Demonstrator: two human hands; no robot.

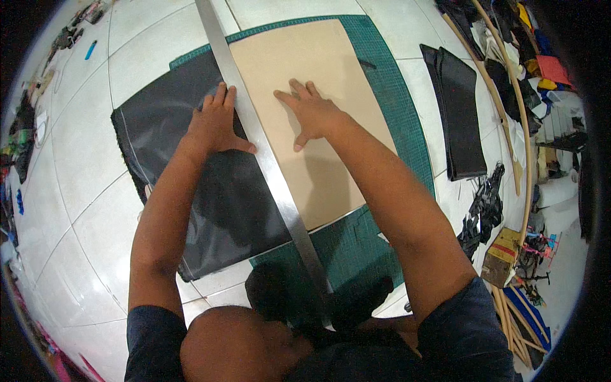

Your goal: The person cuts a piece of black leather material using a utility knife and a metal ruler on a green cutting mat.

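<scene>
Metal straightedge (279, 188) lies along the left side of a tan board (321, 169); from here, markings on the green cutting mat (407, 127) are too fine to read. Left hand (219, 124), spread over black sheeting (216, 197), touches the straightedge with its thumb; right hand (313, 116) rests splayed on the board, unclenched.

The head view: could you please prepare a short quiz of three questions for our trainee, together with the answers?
1. Which long thing runs between the black sheet and the board?

2. True or false: the green mat shows to the right of the board.

3. The spread right hand is over:
A) the black sheet
B) the green mat
C) the board

Key: 1. The metal strip; 2. True; 3. C
</scene>
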